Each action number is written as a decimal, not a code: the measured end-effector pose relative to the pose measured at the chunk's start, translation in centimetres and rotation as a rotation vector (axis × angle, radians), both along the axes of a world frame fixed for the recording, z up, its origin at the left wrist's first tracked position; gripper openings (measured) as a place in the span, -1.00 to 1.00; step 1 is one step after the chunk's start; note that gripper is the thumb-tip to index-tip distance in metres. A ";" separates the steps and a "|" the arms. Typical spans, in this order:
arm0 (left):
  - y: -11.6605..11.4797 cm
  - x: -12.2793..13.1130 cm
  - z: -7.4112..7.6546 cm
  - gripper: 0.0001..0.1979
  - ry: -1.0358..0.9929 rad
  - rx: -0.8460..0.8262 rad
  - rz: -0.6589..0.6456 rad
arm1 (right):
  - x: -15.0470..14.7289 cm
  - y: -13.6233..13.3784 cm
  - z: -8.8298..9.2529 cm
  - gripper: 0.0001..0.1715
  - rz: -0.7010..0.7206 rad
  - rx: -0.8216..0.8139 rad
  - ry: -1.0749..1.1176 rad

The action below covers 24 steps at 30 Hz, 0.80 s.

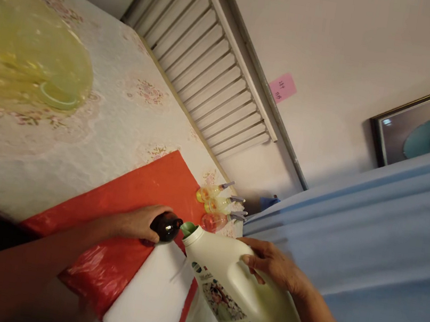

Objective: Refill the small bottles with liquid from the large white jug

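My left hand [145,223] is wrapped round a small dark bottle [167,226] above a red sheet [147,183]. From the right, my right hand [268,263] grips the handle of a large pale jug [236,288] with a picture label. The jug is tilted, and its green-lined mouth is right at the neck of the dark bottle. Whether liquid is flowing between them is too small to tell. Below the two mouths lies a white pad [152,297].
Small glass containers [212,203] with yellow and reddish contents stand beyond the bottle. A yellow translucent bag [25,46] rests at the left on the floral tablecloth [110,129]. A metal rack [212,69] borders the table, and a blue curtain [382,234] hangs at the right.
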State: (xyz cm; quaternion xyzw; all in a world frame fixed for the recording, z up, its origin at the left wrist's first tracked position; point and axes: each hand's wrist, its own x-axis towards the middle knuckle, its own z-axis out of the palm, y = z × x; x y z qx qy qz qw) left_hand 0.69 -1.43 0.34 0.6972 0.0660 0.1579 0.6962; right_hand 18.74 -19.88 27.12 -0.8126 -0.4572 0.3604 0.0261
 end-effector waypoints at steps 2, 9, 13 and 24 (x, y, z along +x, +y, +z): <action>0.0 -0.1 0.1 -0.49 -0.005 -0.004 -0.001 | 0.1 0.0 0.0 -0.41 0.002 -0.002 0.001; 0.0 -0.1 0.1 -0.48 -0.001 0.003 0.015 | 0.2 0.0 0.0 -0.40 0.002 -0.012 -0.008; -0.1 0.0 0.1 -0.50 -0.013 -0.010 0.010 | 0.1 0.1 0.1 -0.38 0.002 -0.011 -0.020; 0.0 -0.1 0.3 -0.48 -0.015 0.001 0.009 | 0.1 0.1 0.1 -0.41 0.015 -0.020 -0.025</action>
